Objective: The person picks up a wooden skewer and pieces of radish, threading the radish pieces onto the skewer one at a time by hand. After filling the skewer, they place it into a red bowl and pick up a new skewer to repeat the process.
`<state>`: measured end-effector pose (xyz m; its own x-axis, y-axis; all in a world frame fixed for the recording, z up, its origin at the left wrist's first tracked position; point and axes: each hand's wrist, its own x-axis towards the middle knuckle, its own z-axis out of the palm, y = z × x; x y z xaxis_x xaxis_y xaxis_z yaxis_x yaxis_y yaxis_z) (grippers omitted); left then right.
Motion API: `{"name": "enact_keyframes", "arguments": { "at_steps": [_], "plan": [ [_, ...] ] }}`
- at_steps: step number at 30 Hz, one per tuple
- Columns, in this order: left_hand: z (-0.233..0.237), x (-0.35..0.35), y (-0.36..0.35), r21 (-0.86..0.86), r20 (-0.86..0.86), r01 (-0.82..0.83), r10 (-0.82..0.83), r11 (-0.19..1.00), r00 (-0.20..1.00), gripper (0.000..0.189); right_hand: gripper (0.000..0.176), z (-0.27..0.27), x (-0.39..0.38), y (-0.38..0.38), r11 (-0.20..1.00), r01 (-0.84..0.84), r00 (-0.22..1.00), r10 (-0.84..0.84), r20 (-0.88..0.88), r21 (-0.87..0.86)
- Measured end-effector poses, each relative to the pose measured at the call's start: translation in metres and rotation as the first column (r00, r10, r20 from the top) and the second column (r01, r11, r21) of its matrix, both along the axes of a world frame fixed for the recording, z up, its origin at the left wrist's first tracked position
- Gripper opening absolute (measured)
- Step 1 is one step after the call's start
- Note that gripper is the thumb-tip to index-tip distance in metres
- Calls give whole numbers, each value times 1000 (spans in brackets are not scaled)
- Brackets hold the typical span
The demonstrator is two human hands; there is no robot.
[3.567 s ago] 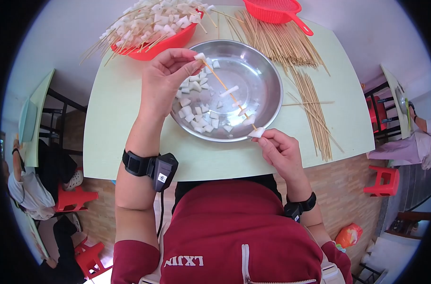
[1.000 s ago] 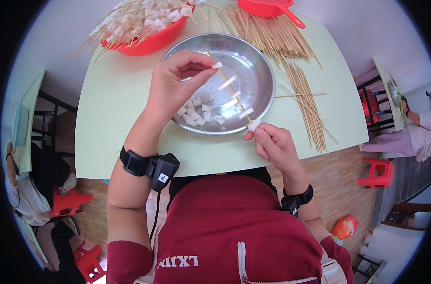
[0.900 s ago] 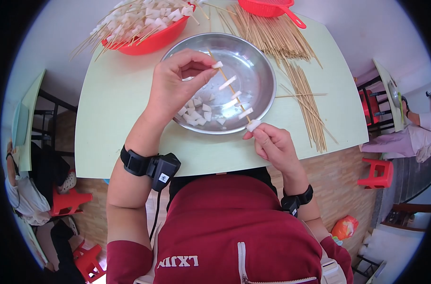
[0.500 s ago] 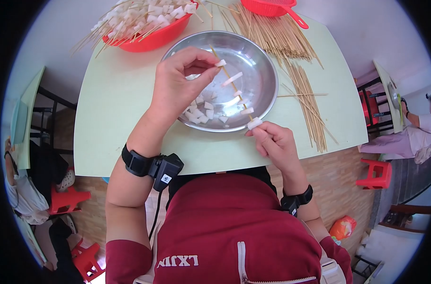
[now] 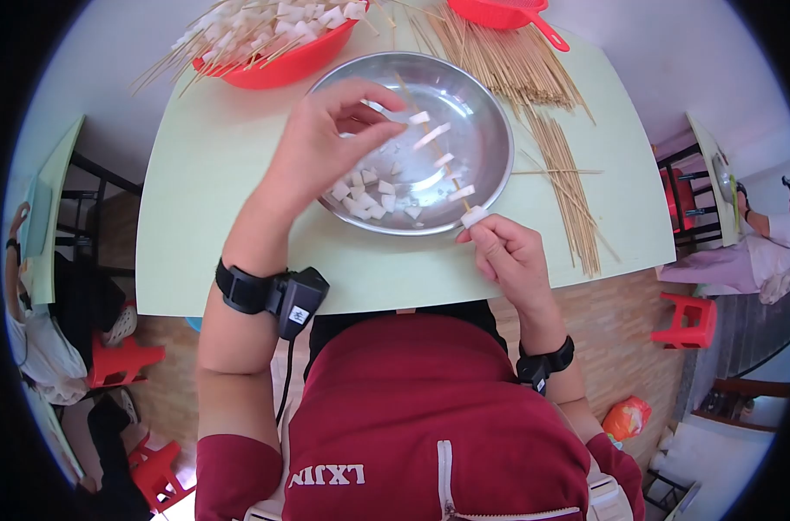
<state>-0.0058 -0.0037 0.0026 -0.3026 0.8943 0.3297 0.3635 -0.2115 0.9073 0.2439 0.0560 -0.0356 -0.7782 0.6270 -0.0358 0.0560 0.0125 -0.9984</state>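
Observation:
My right hand (image 5: 510, 259) grips the lower end of a bamboo skewer (image 5: 467, 206), its fingers at a white chunk (image 5: 474, 216) there. Several pale, thin-cut pieces are spaced along the stick, which slants up and away over a round steel basin (image 5: 497, 178). Beside the topmost piece (image 5: 420, 118), my left hand (image 5: 339, 135) has its thumb and forefinger parted, with nothing between them. Loose white cubes (image 5: 360, 198) lie in the basin's near left part, below my left hand.
A red bowl (image 5: 282, 69) heaped with loaded skewers stands at the back left. Bare bamboo sticks (image 5: 499, 61) lie in piles on the right, near a red strainer (image 5: 499, 12). Red stools (image 5: 686, 321) and other people (image 5: 742, 234) are off to both sides.
My left thumb and forefinger have come off the top piece and parted, moving slightly left. My right hand still holds the skewer, its near end slightly higher in view.

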Motion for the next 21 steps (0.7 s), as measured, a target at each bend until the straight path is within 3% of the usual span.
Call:
{"name": "enact_keyframes", "arguments": {
  "at_steps": [3, 5, 7, 9, 10, 12, 15, 17, 19, 20, 21],
  "plan": [
    [4, -25, -7, -45, -70, -24, 21, 999, 997, 16, 20, -1, 1, 1, 999, 35, 999, -36, -22, -37],
    [4, -36, -11, -141, -392, -225, 155, 964, 907, 14, 20, -1, 1, 1, 999, 28, 999, -30, -32, -47],
    [4, -35, -15, -146, -429, -244, 161, 959, 889, 16, 20, -1, 1, 1, 998, 24, 999, -26, -43, -52],
    [3, -31, -15, -226, -590, -242, 65, 943, 804, 20, 20, -3, 2, 1, 999, 12, 999, -14, -46, -50],
    [-4, -32, -12, -226, -596, -239, 60, 944, 801, 20, 20, -3, 2, 2, 999, 16, 998, -19, -53, -51],
    [-18, -32, -4, -11, -709, -85, 52, 996, 703, 20, 20, -2, 3, 3, 999, 4, 999, -7, -48, -50],
    [-17, -26, -2, -79, -719, -185, 73, 980, 691, 17, 20, -4, 3, 3, 996, -24, 998, 18, -65, -87],
    [-14, -24, -1, -3, -748, -185, 121, 983, 652, 16, 20, -4, 3, 4, 996, -22, 997, 15, -77, -89],
    [-5, -18, -3, -198, -570, -269, 112, 943, 814, 14, 20, -4, 3, 4, 996, -22, 996, 14, -92, -89],
    [-6, -21, -1, -187, -582, -267, 112, 945, 805, 14, 20, -4, 3, 4, 995, -33, 996, 25, -86, -90],
    [-13, -28, 1, -162, -400, -224, 144, 961, 905, 14, 20, -4, 3, 4, 995, -44, 996, 37, -82, -91]
  ]
}}
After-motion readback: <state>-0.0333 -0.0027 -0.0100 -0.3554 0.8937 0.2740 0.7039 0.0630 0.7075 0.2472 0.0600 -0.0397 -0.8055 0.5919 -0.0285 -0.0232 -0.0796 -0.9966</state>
